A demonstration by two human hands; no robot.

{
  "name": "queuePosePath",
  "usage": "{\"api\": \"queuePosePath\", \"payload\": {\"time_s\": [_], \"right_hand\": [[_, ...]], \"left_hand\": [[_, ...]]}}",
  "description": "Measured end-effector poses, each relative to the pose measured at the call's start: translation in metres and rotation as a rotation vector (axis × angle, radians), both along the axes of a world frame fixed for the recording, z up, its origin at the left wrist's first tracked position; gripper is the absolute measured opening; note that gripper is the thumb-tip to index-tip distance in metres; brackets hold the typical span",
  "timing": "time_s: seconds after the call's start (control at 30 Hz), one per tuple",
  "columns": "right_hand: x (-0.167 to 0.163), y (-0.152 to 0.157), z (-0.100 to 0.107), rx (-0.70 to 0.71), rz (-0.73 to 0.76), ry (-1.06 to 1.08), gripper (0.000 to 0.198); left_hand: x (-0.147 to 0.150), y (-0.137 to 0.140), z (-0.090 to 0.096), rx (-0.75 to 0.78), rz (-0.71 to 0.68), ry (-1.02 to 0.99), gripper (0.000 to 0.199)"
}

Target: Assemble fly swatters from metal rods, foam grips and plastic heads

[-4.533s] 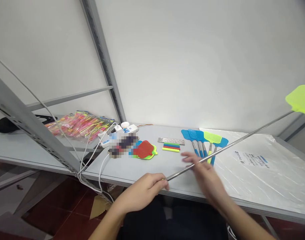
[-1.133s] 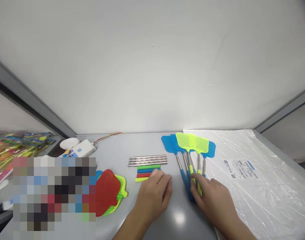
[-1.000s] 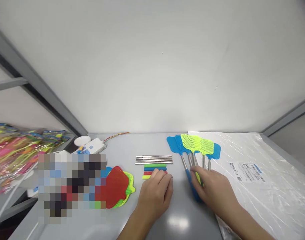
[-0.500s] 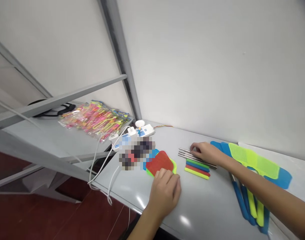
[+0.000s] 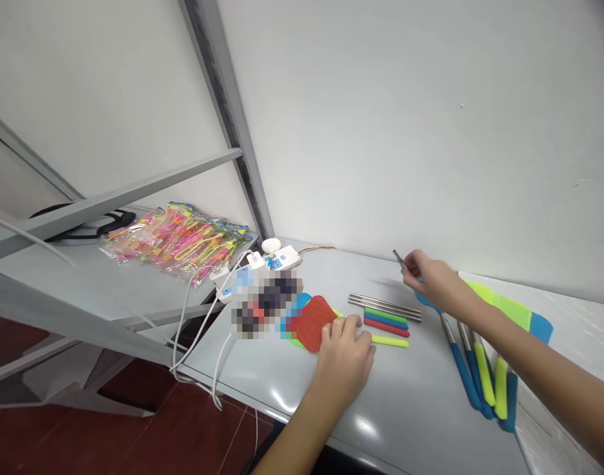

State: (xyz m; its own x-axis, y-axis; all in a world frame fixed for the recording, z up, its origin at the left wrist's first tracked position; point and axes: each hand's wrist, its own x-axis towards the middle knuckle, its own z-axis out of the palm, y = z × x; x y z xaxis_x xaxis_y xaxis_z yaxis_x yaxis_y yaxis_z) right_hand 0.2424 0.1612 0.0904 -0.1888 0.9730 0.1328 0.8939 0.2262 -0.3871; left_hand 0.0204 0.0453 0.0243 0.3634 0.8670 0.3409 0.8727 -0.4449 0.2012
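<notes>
My right hand [image 5: 423,274] is raised above the table, closed on a thin metal rod [image 5: 399,259] that tilts up from its fingertips. Below it lie several more metal rods [image 5: 381,305]. Beside these rest the green [image 5: 388,315], blue [image 5: 387,320] and red [image 5: 388,328] plastic handles. My left hand [image 5: 345,353] has its fingertips closed on the left end of the yellow handle [image 5: 391,341], hiding that end. Just left of that hand is a red fly swatter head [image 5: 314,326], overlapping a blue swatter head [image 5: 302,305] and a yellow-green one.
Several fly swatters [image 5: 467,376] with blue and yellow-green grips lie at the right, partly under my right forearm. A white power strip [image 5: 284,258] with cables stands behind a blurred patch. Colourful packaged items [image 5: 183,241] cover part of the left shelf, by a grey metal frame [image 5: 222,99].
My right hand has lifted a metal rod off the group. My left hand has moved right, from the red swatter head to the yellow handle, which now lies apart from the others.
</notes>
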Motion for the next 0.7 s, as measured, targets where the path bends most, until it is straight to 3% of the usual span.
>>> {"api": "queuePosePath", "payload": {"time_s": [0.13, 0.27, 0.37, 0.5, 0.6, 0.7], "right_hand": [[0.007, -0.044, 0.033, 0.218, -0.132, 0.426, 0.017], [-0.002, -0.097, 0.046, 0.354, -0.147, 0.989, 0.012], [-0.014, -0.126, 0.043, 0.354, -0.179, 1.334, 0.009], [-0.034, -0.148, 0.037, 0.22, -0.185, 1.738, 0.011], [-0.049, -0.155, 0.034, 0.17, -0.198, 1.905, 0.011], [-0.059, -0.157, 0.033, 0.224, -0.2, 1.952, 0.012]], "left_hand": [[-0.001, -0.005, -0.007, 0.023, 0.002, 0.023, 0.022], [0.0, -0.011, -0.008, 0.056, -0.063, 0.008, 0.01], [-0.002, -0.019, 0.005, 0.027, -0.191, -0.159, 0.006], [-0.001, -0.029, 0.024, -0.04, -0.336, -0.52, 0.007], [0.006, -0.029, 0.024, -0.114, -0.351, -0.727, 0.008], [0.015, -0.025, 0.016, -0.142, -0.356, -0.777, 0.003]]}}
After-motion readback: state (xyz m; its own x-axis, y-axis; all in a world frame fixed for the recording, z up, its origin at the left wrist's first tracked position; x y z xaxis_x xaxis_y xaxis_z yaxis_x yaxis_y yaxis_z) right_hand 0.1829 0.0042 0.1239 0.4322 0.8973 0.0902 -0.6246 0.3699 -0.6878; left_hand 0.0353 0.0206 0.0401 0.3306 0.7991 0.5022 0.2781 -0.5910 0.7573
